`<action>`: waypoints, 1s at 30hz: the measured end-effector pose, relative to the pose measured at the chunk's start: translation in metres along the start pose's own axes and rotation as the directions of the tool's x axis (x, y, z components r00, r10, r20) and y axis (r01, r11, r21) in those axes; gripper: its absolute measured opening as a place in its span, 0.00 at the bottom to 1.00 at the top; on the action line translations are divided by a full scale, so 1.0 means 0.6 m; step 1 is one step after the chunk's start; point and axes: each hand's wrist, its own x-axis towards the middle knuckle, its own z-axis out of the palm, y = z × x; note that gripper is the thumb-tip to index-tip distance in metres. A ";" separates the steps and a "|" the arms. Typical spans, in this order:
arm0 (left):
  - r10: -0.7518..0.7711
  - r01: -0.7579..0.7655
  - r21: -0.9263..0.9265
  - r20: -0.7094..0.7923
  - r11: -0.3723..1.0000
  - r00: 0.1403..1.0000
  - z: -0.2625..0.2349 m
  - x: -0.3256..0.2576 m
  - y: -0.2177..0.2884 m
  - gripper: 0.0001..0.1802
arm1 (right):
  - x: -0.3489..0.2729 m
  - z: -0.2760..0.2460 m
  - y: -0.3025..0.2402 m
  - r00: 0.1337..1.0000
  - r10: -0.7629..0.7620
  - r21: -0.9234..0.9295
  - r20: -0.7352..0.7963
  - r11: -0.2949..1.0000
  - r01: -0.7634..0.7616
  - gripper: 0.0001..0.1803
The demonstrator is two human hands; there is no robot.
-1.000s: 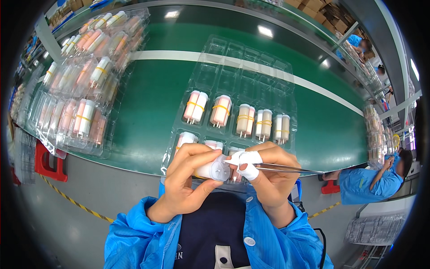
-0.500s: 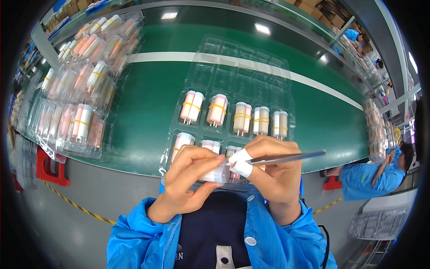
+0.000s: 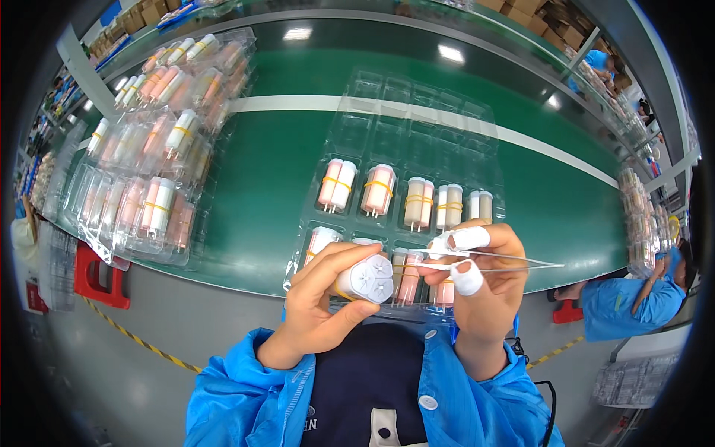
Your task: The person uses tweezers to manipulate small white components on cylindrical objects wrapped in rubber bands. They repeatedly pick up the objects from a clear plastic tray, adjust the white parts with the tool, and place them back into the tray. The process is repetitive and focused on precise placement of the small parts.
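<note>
the left hand (image 3: 320, 302) has its fingers curled round a bundle (image 3: 366, 279) of white tubes, ends facing up, with a yellow band on it. at three o'clock from the bundle, the right hand (image 3: 488, 279) pinches thin tweezers (image 3: 552, 265). their tips stand apart near the bundle, pointing to nine o'clock. white tape (image 3: 468, 277) wraps some fingers. toward twelve, a clear tray (image 3: 421, 149) lies on the green table (image 3: 261, 194), with banded tubes (image 3: 379, 188) in its near rows. at ten are piled trays (image 3: 100, 247). farther off, at three, is a person (image 3: 618, 304) in blue.
</note>
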 end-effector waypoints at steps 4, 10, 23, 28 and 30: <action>-0.067 0.068 -0.080 0.020 0.994 0.998 0.003 -0.004 0.002 0.28 | -0.010 0.006 0.001 0.999 0.038 0.003 -0.005 0.999 -0.038 0.14; -0.121 0.114 -0.231 -0.018 0.966 0.992 0.020 -0.009 0.007 0.31 | -0.008 0.005 0.005 0.999 -0.009 -0.055 -0.039 0.998 0.007 0.14; 0.129 -0.135 0.308 0.039 0.942 0.991 0.021 0.000 -0.005 0.30 | -0.016 0.002 0.014 0.994 -0.095 -0.192 0.052 0.976 0.104 0.12; 0.121 -0.121 0.266 0.015 0.956 0.993 0.026 0.000 -0.006 0.32 | -0.012 0.005 0.016 0.989 -0.127 -0.253 0.075 0.957 0.142 0.12; 0.117 -0.119 0.276 0.022 0.954 0.993 0.025 0.000 -0.004 0.32 | -0.011 0.003 0.017 0.987 -0.134 -0.260 0.089 0.953 0.153 0.12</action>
